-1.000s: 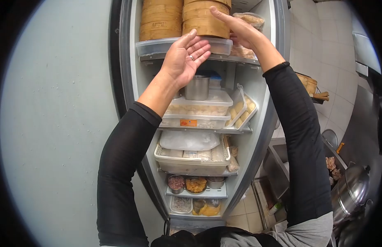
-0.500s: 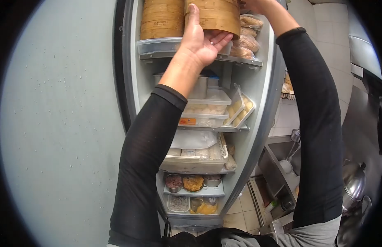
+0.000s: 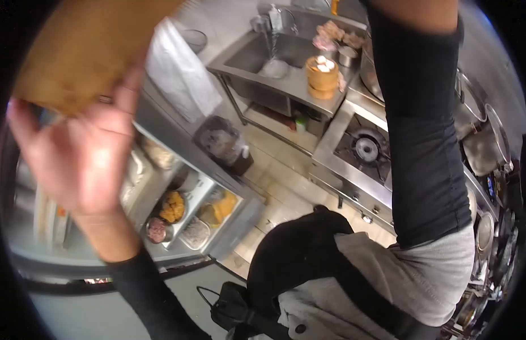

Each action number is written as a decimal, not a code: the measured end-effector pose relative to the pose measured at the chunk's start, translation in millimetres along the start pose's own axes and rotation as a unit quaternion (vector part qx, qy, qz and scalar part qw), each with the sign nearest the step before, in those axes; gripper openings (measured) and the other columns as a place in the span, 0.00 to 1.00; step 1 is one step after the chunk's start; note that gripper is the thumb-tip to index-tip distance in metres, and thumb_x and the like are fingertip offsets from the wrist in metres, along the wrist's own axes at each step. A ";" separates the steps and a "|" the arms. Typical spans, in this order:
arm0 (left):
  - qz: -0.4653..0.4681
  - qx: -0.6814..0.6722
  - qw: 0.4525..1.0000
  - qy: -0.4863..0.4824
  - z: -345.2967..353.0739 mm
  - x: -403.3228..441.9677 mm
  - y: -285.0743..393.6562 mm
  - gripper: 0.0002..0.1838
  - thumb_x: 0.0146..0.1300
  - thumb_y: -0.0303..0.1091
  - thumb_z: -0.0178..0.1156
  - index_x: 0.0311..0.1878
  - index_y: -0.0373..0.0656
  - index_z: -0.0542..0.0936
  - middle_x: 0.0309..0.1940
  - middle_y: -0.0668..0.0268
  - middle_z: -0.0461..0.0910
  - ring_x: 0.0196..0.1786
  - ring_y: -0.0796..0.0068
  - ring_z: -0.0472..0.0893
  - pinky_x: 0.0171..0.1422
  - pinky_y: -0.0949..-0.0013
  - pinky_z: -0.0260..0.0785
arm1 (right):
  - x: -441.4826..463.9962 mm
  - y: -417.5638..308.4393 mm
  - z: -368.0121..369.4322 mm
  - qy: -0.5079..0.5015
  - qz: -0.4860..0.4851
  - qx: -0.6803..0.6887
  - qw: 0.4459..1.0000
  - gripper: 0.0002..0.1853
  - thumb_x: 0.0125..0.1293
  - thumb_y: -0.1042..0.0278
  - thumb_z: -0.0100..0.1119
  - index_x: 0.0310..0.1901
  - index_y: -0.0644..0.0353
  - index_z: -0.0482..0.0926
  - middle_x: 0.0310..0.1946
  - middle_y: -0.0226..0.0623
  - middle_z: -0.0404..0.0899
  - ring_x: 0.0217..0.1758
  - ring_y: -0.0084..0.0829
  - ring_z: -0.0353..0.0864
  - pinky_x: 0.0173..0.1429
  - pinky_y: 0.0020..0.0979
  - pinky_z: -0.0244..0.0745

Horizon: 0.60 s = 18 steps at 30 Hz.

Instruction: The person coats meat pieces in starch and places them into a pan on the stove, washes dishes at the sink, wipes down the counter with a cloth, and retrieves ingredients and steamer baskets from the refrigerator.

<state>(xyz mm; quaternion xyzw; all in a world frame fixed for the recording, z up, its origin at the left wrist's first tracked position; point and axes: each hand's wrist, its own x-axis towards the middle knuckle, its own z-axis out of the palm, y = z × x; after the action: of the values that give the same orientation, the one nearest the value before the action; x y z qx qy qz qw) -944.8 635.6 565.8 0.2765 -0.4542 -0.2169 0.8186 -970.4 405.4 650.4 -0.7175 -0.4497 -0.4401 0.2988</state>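
At the upper left a round bamboo steamer [image 3: 96,51] is raised, blurred by motion and cut off by the frame edge. My left hand [image 3: 84,153] supports it from below, palm up, with the thumb and fingers against its wall and underside. My right arm [image 3: 421,130], in a black sleeve, reaches up past the top edge, so my right hand is out of view. Below my left hand the fridge [image 3: 229,226] stands open. On its low shelves are a bowl of orange food [image 3: 172,207], a bowl of dark reddish food [image 3: 158,229] and a clear tub [image 3: 196,233].
A steel sink [image 3: 240,56] with running water is at the back. On its right side stands a smaller bamboo steamer [image 3: 322,76] holding white items. A gas stove [image 3: 365,147] is to the right, with pots [image 3: 486,147] beyond. A lined bin [image 3: 223,141] stands by the fridge.
My view has turned right, away from the fridge front, bringing the sink and stove into sight. The bamboo steamer has left the top shelf with my left hand. My right hand has left the view.
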 end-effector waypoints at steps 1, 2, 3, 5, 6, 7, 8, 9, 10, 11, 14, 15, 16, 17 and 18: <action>-0.012 -0.071 0.997 0.014 -14.9 -2.8 -41.9 0.43 0.62 0.58 0.60 0.73 0.43 0.60 0.73 0.57 0.60 0.75 0.56 0.59 0.76 0.48 0.54 | -32.1 8.5 -7.9 0.013 0.007 -0.011 1.000 0.51 0.40 0.39 0.76 0.64 0.58 0.65 0.54 0.50 0.73 0.58 0.48 0.76 0.57 0.44 0.75; -0.021 -0.142 0.989 0.029 -29.6 -5.6 -83.5 0.45 0.59 0.64 0.60 0.73 0.47 0.61 0.72 0.61 0.62 0.73 0.59 0.62 0.73 0.50 0.60 | -66.3 20.9 -15.2 0.022 0.019 -0.024 0.999 0.52 0.39 0.40 0.78 0.64 0.58 0.65 0.54 0.50 0.73 0.58 0.48 0.77 0.57 0.43 0.75; -0.041 -0.188 0.971 0.142 -41.2 -5.6 -126.1 0.49 0.55 0.73 0.59 0.73 0.52 0.61 0.72 0.65 0.62 0.70 0.62 0.66 0.67 0.53 0.67 | -102.6 39.1 -20.7 0.031 0.042 -0.040 0.998 0.53 0.37 0.42 0.80 0.63 0.58 0.64 0.53 0.50 0.73 0.58 0.47 0.77 0.58 0.41 0.75; -0.067 -0.099 0.948 0.294 -63.3 5.4 -218.1 0.52 0.53 0.73 0.60 0.75 0.52 0.58 0.72 0.65 0.62 0.70 0.63 0.66 0.66 0.54 0.68 | -184.9 80.4 -24.0 0.031 0.094 -0.050 0.994 0.55 0.33 0.45 0.84 0.63 0.59 0.64 0.52 0.49 0.74 0.57 0.47 0.78 0.59 0.39 0.75; -0.093 -0.127 0.951 0.264 -99.8 1.2 -255.7 0.54 0.53 0.74 0.60 0.76 0.52 0.55 0.73 0.64 0.61 0.72 0.60 0.64 0.68 0.51 0.67 | -230.3 106.5 -12.9 0.027 0.118 -0.048 0.991 0.64 0.30 0.41 0.85 0.64 0.62 0.54 0.66 0.57 0.61 0.63 0.48 0.70 0.65 0.41 0.67; -0.125 -0.198 0.937 0.260 -123.2 1.8 -298.8 0.55 0.53 0.74 0.58 0.76 0.51 0.53 0.74 0.62 0.60 0.73 0.57 0.64 0.69 0.46 0.67 | -280.3 131.7 -13.1 -0.005 0.136 -0.095 0.986 0.63 0.30 0.41 0.85 0.63 0.58 0.52 0.70 0.62 0.52 0.73 0.52 0.58 0.70 0.44 0.63; -0.155 -0.221 0.923 0.275 -153.0 -3.5 -343.1 0.52 0.56 0.70 0.59 0.76 0.50 0.54 0.73 0.60 0.60 0.73 0.54 0.64 0.69 0.43 0.66 | -324.3 152.2 -7.9 0.002 0.176 -0.013 0.984 0.54 0.38 0.46 0.83 0.60 0.56 0.55 0.69 0.63 0.52 0.77 0.63 0.47 0.77 0.54 0.51; -0.198 -0.174 0.923 0.281 -170.5 -5.9 -386.0 0.48 0.61 0.67 0.57 0.76 0.50 0.55 0.73 0.60 0.61 0.71 0.53 0.66 0.66 0.43 0.69 | -364.3 164.5 -8.9 -0.023 0.216 -0.016 0.976 0.51 0.38 0.47 0.83 0.58 0.55 0.56 0.70 0.65 0.50 0.78 0.63 0.44 0.77 0.55 0.49; -0.202 -0.240 0.901 0.298 -191.7 -11.7 -431.0 0.43 0.64 0.66 0.52 0.76 0.51 0.56 0.73 0.59 0.61 0.72 0.53 0.65 0.67 0.44 0.70 | -409.6 182.5 -5.4 -0.017 0.248 0.005 0.969 0.50 0.38 0.48 0.84 0.57 0.55 0.57 0.70 0.67 0.50 0.78 0.62 0.44 0.77 0.56 0.49; -0.228 -0.265 0.878 0.328 -201.1 -13.4 -467.3 0.42 0.66 0.67 0.48 0.76 0.51 0.56 0.73 0.59 0.61 0.72 0.54 0.66 0.67 0.46 0.69 | -447.9 198.1 -4.4 -0.004 0.274 0.020 0.962 0.50 0.38 0.50 0.84 0.57 0.55 0.57 0.70 0.68 0.48 0.78 0.62 0.46 0.77 0.53 0.51; -0.238 -0.299 0.859 0.340 -251.2 -27.4 -568.0 0.40 0.68 0.67 0.44 0.75 0.51 0.57 0.73 0.59 0.62 0.72 0.56 0.67 0.71 0.48 0.65 | -530.2 236.5 -8.3 0.006 0.364 0.027 0.931 0.52 0.36 0.49 0.85 0.57 0.57 0.57 0.72 0.68 0.45 0.77 0.60 0.50 0.76 0.47 0.54; -0.241 -0.303 0.852 0.352 -258.5 -20.0 -587.4 0.39 0.69 0.67 0.43 0.75 0.52 0.58 0.72 0.60 0.63 0.72 0.57 0.67 0.71 0.49 0.64 | -546.1 249.1 -10.8 0.013 0.375 0.028 0.926 0.52 0.36 0.48 0.85 0.57 0.58 0.57 0.72 0.68 0.44 0.76 0.60 0.50 0.75 0.46 0.55; -0.245 -0.294 0.850 0.361 -262.7 -11.8 -601.8 0.39 0.69 0.68 0.43 0.74 0.52 0.59 0.72 0.60 0.64 0.71 0.58 0.68 0.70 0.50 0.65 | -558.7 260.3 -12.2 0.005 0.387 0.008 0.922 0.52 0.36 0.48 0.85 0.57 0.58 0.57 0.72 0.69 0.44 0.77 0.60 0.50 0.75 0.46 0.55; -0.249 -0.284 0.849 0.369 -267.2 -3.3 -614.7 0.40 0.68 0.69 0.42 0.74 0.52 0.60 0.71 0.60 0.65 0.71 0.58 0.68 0.69 0.51 0.66 | -570.2 272.1 -13.6 -0.002 0.397 -0.013 0.918 0.53 0.35 0.48 0.85 0.57 0.58 0.57 0.71 0.69 0.44 0.77 0.59 0.50 0.75 0.47 0.55; -0.254 -0.273 0.848 0.376 -270.7 3.7 -625.3 0.40 0.68 0.70 0.41 0.74 0.52 0.61 0.70 0.60 0.66 0.70 0.59 0.69 0.69 0.52 0.66 | -578.9 281.6 -14.9 -0.008 0.407 -0.034 0.913 0.53 0.35 0.48 0.85 0.57 0.59 0.57 0.71 0.69 0.45 0.77 0.59 0.50 0.75 0.47 0.55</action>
<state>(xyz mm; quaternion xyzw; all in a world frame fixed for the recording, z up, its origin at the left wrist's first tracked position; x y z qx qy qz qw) -774.2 231.6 44.2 0.2078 0.0520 -0.4126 0.8854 -840.4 54.4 126.5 -0.8516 -0.1054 -0.2898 0.4239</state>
